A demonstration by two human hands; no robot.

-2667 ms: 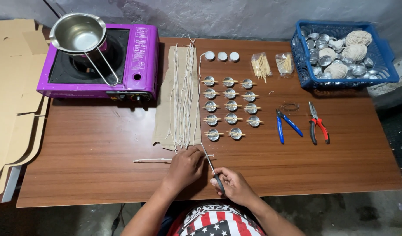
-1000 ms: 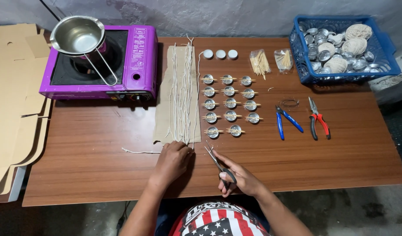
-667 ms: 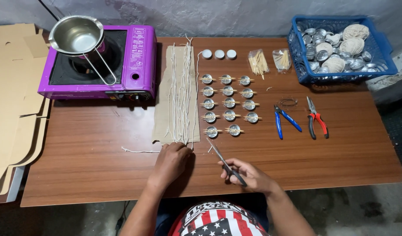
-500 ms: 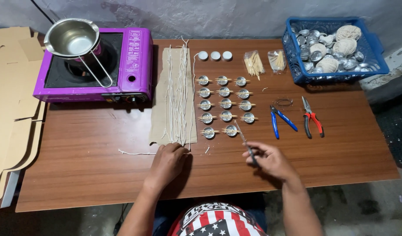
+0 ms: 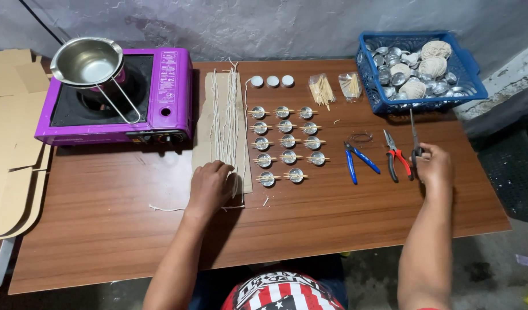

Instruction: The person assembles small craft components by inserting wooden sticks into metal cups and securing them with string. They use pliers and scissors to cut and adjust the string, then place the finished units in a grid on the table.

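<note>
My left hand (image 5: 209,186) rests fingers-down on the lower end of a row of white wick strings (image 5: 225,117) laid on a brown paper strip (image 5: 202,138). My right hand (image 5: 433,165) is out at the right of the table, shut on a pair of scissors (image 5: 414,131) whose blades point away from me. It hovers just right of red-handled pliers (image 5: 395,156) and blue-handled pliers (image 5: 358,160). Rows of small metal cups with sticks across them (image 5: 287,142) sit between my hands.
A purple portable stove (image 5: 160,95) carries a steel pot (image 5: 87,62) at the back left. A blue basket (image 5: 466,63) of metal cups and string balls stands back right. Three white discs (image 5: 272,81), bagged sticks (image 5: 322,89), flat cardboard (image 5: 11,138) at left.
My right hand has carried the scissors from in front of me, beside the left hand, out to the right past the pliers. The left hand stays on the wick ends.
</note>
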